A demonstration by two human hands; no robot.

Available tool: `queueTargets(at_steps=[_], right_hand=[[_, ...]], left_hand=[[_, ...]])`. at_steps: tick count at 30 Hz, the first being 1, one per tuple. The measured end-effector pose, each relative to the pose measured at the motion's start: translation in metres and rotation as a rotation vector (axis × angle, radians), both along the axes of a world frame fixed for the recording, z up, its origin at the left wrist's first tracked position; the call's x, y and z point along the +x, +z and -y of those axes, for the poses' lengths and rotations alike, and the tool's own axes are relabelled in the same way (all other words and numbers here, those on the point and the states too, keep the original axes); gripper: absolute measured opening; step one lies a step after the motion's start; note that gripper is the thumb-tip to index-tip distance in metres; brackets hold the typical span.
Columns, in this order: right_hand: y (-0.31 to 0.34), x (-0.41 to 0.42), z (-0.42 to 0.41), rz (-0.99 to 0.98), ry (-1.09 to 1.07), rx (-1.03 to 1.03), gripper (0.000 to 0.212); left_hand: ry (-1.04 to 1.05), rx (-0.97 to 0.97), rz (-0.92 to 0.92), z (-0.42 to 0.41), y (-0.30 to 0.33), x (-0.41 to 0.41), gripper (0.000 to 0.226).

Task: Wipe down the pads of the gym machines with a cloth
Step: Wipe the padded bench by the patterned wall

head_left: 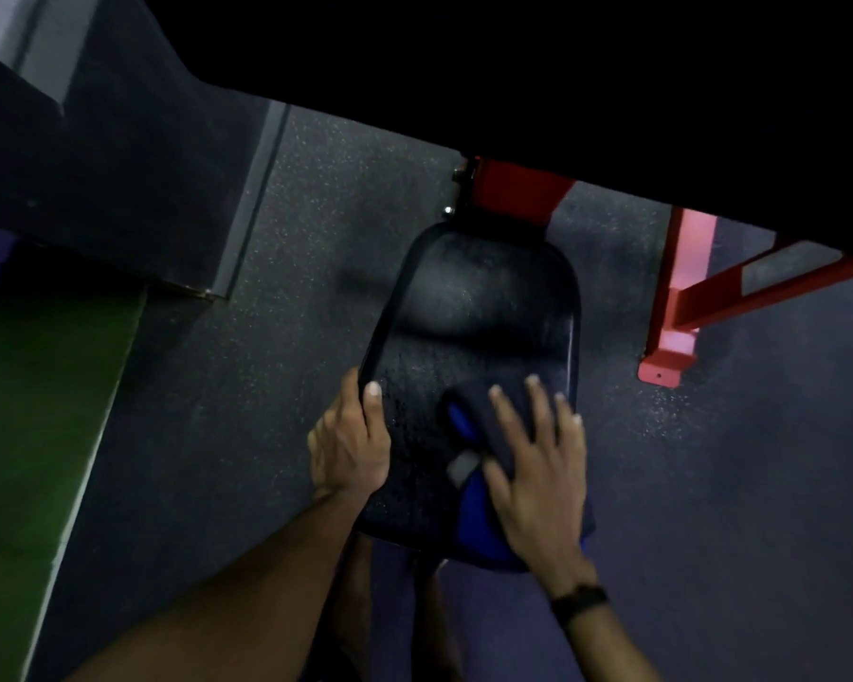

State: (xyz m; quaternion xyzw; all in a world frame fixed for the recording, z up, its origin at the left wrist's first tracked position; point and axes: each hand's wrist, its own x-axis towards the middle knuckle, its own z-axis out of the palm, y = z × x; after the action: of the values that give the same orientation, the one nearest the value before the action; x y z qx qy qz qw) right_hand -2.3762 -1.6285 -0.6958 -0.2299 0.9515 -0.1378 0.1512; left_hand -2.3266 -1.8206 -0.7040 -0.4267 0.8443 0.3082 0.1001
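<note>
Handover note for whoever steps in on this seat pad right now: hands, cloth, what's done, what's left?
Left hand: grips the left edge of the black seat pad, thumb on top, steadying it.
Right hand: fingers spread flat, pressing the dark blue cloth onto the pad's near right part.
Done: cannot tell how much is wiped; the near surface looks speckled, maybe damp.
Left: likely the far half toward the red frame, then the other machines.

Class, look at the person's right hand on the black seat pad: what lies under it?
Under the right hand, fingers spread flat, lies a dark blue cloth, pressed onto the black padded seat. How far the cloth spreads beneath the palm is hidden. The left hand grips the seat's left edge.
</note>
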Motion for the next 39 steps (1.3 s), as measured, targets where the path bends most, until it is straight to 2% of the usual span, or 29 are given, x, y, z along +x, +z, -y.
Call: queueTargets(at_steps=[4,7,9,11,13,15,17,20,23,25,27,29,32,34,36,39], right_hand=[[-0.020,-0.133,0.042,-0.020,-0.356,-0.085,0.065],[-0.031,-0.183,0.074,-0.021,-0.404,-0.069,0.058],[-0.025,-0.148,0.061,-0.085,-0.316,-0.040,0.059],[-0.012,-0.070,0.031,-0.110,-0.260,-0.038,0.065],[0.000,0.018,0.004,-0.045,-0.260,-0.019,0.068],[0.007,0.069,-0.011,0.004,-0.264,0.025,0.069],[0.005,0.054,-0.011,0.053,-0.293,-0.015,0.069],[-0.008,-0.039,0.012,0.030,-0.397,-0.121,0.067],[-0.021,-0.149,0.049,0.062,-0.469,-0.139,0.064],[-0.026,-0.179,0.063,0.064,-0.450,-0.141,0.061],[-0.023,-0.156,0.055,0.012,-0.403,-0.143,0.064],[-0.016,-0.087,0.029,-0.023,-0.392,-0.125,0.069],[0.000,0.030,-0.005,0.035,-0.479,-0.062,0.076],[0.004,0.061,-0.014,0.074,-0.515,-0.022,0.082],[0.000,0.033,-0.007,0.087,-0.542,-0.053,0.086],[-0.014,-0.059,0.024,0.057,-0.579,-0.096,0.085]], left_hand=[[-0.004,-0.026,-0.049,0.000,0.002,-0.004,0.065],[-0.007,-0.049,-0.081,-0.001,-0.001,-0.003,0.064],[-0.007,-0.053,-0.062,-0.001,-0.001,-0.001,0.065],[-0.012,-0.050,-0.051,-0.002,0.000,0.000,0.064],[-0.008,-0.049,-0.040,-0.002,-0.001,-0.001,0.055],[-0.011,-0.046,-0.021,-0.002,-0.001,-0.001,0.050],[-0.013,-0.048,-0.025,-0.001,-0.001,-0.002,0.049],[-0.011,-0.047,-0.034,-0.002,0.000,-0.002,0.048],[-0.011,-0.056,-0.030,-0.002,0.001,-0.002,0.048],[-0.011,-0.059,-0.056,-0.003,0.001,-0.002,0.048],[-0.011,-0.064,-0.044,-0.003,-0.002,-0.002,0.048],[-0.016,-0.067,-0.035,-0.003,-0.001,0.000,0.049],[-0.022,-0.061,-0.027,-0.003,-0.001,0.001,0.050],[-0.027,-0.057,-0.012,-0.004,-0.001,0.000,0.051],[-0.023,-0.060,-0.024,-0.004,-0.001,-0.001,0.052],[-0.021,-0.048,-0.034,-0.004,-0.001,-0.002,0.054]])
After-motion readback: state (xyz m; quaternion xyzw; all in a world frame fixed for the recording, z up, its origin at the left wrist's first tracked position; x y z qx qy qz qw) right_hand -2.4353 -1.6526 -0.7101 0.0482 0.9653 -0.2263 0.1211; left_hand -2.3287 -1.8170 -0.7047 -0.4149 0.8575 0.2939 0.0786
